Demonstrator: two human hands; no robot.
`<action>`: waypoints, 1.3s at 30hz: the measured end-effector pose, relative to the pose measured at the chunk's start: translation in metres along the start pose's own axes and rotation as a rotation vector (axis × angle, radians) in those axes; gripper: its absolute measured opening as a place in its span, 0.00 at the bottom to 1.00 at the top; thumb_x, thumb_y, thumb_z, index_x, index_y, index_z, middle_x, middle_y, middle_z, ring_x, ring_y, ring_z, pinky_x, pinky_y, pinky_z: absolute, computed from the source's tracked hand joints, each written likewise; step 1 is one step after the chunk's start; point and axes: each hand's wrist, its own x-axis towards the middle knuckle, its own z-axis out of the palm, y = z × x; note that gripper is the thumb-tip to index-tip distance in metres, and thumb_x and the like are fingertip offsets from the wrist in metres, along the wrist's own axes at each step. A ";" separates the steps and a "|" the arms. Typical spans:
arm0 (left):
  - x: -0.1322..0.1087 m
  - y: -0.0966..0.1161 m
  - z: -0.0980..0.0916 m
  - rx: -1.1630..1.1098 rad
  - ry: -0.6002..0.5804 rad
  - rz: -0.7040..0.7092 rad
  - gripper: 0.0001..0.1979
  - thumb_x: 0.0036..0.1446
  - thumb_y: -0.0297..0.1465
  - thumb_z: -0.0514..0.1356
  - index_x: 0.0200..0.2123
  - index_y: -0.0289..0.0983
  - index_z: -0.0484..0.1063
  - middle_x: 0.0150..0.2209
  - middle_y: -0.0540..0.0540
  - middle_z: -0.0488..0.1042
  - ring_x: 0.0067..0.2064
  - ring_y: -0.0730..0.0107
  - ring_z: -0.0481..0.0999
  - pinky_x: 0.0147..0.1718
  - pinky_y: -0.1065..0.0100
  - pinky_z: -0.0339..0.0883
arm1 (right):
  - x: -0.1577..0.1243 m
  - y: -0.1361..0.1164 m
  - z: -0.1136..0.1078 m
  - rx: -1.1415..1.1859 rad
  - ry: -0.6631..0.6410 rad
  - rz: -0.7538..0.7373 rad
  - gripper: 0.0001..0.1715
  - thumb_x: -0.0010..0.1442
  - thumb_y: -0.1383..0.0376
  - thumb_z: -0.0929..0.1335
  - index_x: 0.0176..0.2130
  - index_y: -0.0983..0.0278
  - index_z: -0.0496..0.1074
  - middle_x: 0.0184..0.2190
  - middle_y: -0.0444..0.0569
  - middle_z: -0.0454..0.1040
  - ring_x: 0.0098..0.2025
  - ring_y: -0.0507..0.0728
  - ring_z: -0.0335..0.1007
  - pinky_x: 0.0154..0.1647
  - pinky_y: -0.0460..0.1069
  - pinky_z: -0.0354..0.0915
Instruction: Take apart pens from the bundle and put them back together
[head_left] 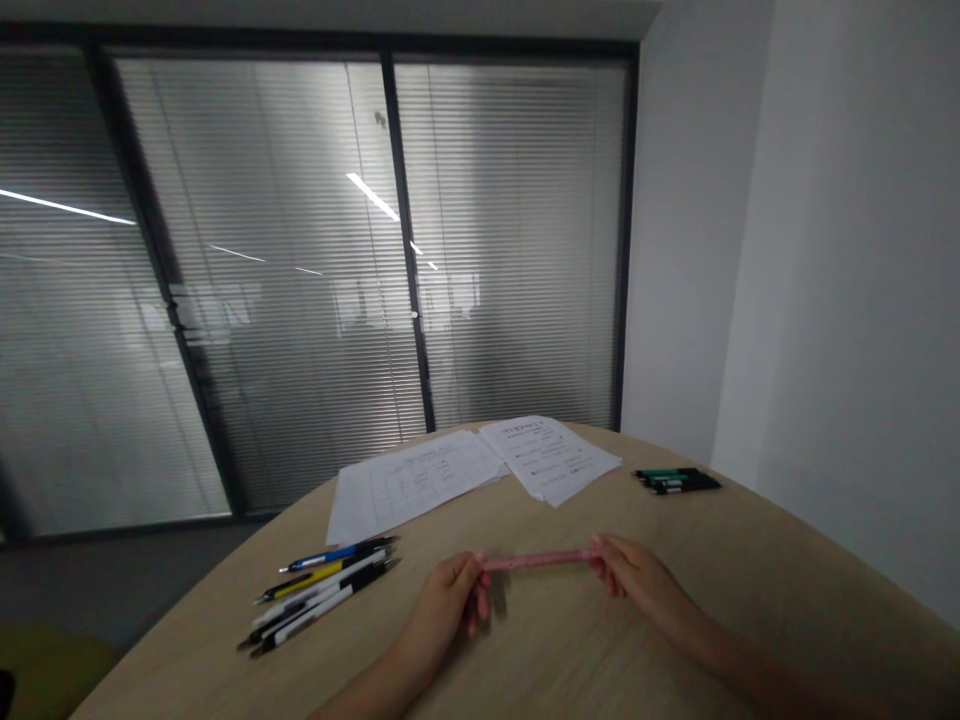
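Between my two hands a thin pink stick [536,561] is stretched out level, just above the table; its exact kind is too blurred to tell. The thumb and fingers of my left hand [450,598] pinch its left end. At the other end, my right hand [628,572] grips it the same way. Both tips are hidden in the fingers. To the left of my left hand lies a group of several pens [322,590], with blue, yellow, white and black barrels.
The round wooden table [555,650] curves away at both sides. Two sets of printed sheets, a left paper [420,480] and a right paper [551,460], lie toward its far edge. Several dark pens [679,481] sit at the right. Behind stand glass panels with blinds [517,250].
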 end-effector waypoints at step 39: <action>-0.003 0.015 -0.006 -0.123 0.191 0.029 0.18 0.44 0.46 0.55 0.21 0.35 0.64 0.13 0.55 0.65 0.13 0.78 0.58 0.15 0.74 0.49 | 0.003 -0.008 -0.004 -0.215 0.163 -0.097 0.05 0.51 0.67 0.62 0.28 0.62 0.68 0.26 0.46 0.71 0.28 0.53 0.66 0.29 0.46 0.60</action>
